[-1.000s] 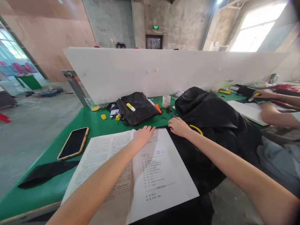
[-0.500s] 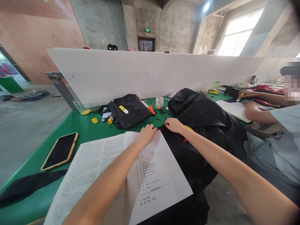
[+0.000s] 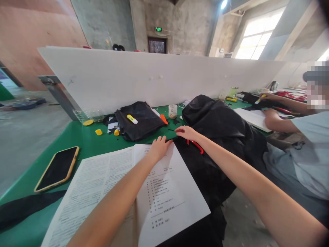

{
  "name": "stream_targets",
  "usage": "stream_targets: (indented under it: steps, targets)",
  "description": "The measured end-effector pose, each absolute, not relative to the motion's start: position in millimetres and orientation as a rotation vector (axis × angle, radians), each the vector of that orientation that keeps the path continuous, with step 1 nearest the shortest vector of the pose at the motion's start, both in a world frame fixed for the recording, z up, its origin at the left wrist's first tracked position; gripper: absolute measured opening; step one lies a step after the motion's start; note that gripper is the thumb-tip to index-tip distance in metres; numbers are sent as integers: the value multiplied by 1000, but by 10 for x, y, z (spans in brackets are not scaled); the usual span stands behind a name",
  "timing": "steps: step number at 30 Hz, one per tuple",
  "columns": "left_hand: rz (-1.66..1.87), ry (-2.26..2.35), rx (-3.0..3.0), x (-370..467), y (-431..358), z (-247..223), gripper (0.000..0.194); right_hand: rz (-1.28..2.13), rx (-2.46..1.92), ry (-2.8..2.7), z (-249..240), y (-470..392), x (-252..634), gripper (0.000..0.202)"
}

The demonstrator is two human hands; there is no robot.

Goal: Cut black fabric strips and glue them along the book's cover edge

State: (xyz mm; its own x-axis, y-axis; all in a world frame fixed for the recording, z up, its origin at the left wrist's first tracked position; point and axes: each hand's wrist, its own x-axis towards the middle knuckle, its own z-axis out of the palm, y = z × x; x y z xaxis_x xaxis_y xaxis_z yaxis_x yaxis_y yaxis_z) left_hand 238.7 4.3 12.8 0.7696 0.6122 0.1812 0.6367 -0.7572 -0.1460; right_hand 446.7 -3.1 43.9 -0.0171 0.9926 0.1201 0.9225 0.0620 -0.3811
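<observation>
An open book (image 3: pixel 169 192) of printed pages lies in front of me. My left hand (image 3: pixel 160 148) rests on the top of its right-hand page, fingers and thumb spread. Black sheet material (image 3: pixel 205 178) extends from under the book to the right. At its far edge, just right of the book's top corner, is my right hand (image 3: pixel 188 133), fingers loosely bent and apart, with nothing visible in them. A red-handled tool (image 3: pixel 197 147) lies on the black material beside my right wrist; its other end is partly hidden.
A phone (image 3: pixel 58 168) and a black strip (image 3: pixel 28 207) lie left of the book. Beyond are a folded black cloth (image 3: pixel 138 128) with a glue stick (image 3: pixel 132 119) on it, and a clear cup (image 3: pixel 172 111). A white partition (image 3: pixel 123 79) stands behind. A co-worker (image 3: pixel 311 137) sits at right.
My right hand has shifted slightly left, its fingers lifting and opening more. More of the red-handled tool shows by the wrist. My left hand stays on the page; the view has turned slightly.
</observation>
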Motion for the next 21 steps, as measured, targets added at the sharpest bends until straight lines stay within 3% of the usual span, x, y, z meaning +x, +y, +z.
stream_targets:
  steps: [8,21]
  targets:
    - [-159,-986,-2776,2377,48,129,46,283,-2129,-1971,356,68,4283,42]
    - [-214,-980,-2770,2355,54,99,49,385,-2157,-1871,354,119,4358,17]
